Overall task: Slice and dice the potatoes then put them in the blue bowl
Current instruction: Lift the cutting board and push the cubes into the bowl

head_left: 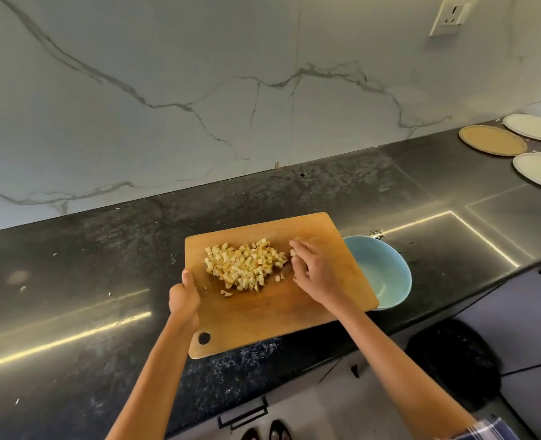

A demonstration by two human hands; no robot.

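Note:
A pile of diced potato (245, 265) lies on a wooden cutting board (272, 312). The board's right edge overlaps the rim of the blue bowl (386, 268), which looks empty inside. My left hand (184, 300) grips the board's left edge, thumb on top. My right hand (315, 271) rests on the board just right of the pile, fingers slightly bent and touching a few cubes at the pile's edge.
The dark stone counter (104, 281) runs along a marble wall. Three plates, one tan (493, 140) and two white (532, 127), sit at the far right. A counter edge and a black round object (453, 363) on the floor lie below right.

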